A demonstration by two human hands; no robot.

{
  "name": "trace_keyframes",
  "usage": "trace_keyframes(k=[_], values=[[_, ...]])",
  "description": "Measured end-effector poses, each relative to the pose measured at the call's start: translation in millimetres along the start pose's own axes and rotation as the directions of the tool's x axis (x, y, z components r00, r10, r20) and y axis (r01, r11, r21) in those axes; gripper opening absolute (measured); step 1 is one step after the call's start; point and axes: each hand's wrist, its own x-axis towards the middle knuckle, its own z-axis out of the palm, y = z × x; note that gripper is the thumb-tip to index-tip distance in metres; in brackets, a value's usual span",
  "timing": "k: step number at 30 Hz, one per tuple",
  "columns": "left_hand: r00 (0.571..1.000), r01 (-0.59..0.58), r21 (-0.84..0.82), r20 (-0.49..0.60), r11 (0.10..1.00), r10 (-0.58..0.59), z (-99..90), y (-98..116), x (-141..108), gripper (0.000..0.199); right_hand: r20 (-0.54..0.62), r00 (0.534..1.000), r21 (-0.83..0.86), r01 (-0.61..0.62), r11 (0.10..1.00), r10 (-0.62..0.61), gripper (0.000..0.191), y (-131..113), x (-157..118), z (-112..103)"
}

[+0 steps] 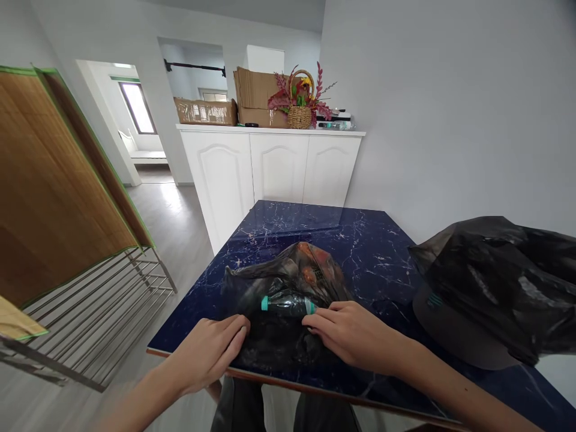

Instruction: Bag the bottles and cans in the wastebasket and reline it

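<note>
A thin black plastic bag (270, 348) lies spread near the front edge of the blue marbled table. In its opening, a clear bottle (290, 305) with a teal cap rests on its side, cap pointing left. Orange and red items (310, 273) show dimly through the film behind the bottle. My left hand (216, 345) is closed on the bag's left edge, fingers curled. At the right edge, my right hand (344, 330) is closed on the bag too, its fingertips beside the bottle's base. The film pinched under both sets of fingers is mostly hidden.
A dark bin (450, 330) lined with a black bag (499, 276) stands at the table's right. White cabinets (279, 168) beyond carry cardboard boxes (254, 90) and a flower basket (299, 116). To the left is a metal rack (108, 318) with bamboo mats (58, 186).
</note>
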Motion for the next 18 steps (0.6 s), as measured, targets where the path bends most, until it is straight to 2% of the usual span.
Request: trace_keyframes(k=[3,6,8,12,14,16,18], values=[[0.989,0.15,0.094,-0.001,0.984,-0.151,2.8,-7,2,0.041,-0.057,0.998,0.05,0.003,0.999,0.0,0.025,-8,-3,-4],[0.936,0.351,0.233,-0.072,0.907,-0.344,3.4,-18,10,0.031,-0.1,0.995,0.11,0.011,0.994,-0.001,0.025,-15,-1,-6],[0.909,0.414,0.292,-0.081,0.862,-0.409,0.4,-25,18,0.034,-0.119,0.993,0.109,0.0,0.994,0.013,0.024,-14,3,-6],[0.914,0.4,0.249,-0.046,0.882,-0.402,-3.1,-34,35,0.027,-0.11,0.991,0.033,-0.073,0.997,0.076,0.019,-5,8,0],[0.93,0.367,0.176,-0.089,0.913,-0.356,1.9,-36,43,0.022,-0.121,0.987,0.02,-0.107,0.994,0.109,0.02,-1,7,4],[0.944,0.31,0.119,-0.156,0.943,-0.29,9.1,-37,49,0.015,-0.177,0.974,0.072,-0.13,0.989,0.14,0.021,6,4,9],[0.951,0.261,0.115,-0.2,0.958,-0.235,12.7,-38,51,0.01,-0.27,0.941,0.195,-0.156,0.968,0.206,0.021,16,0,14]])
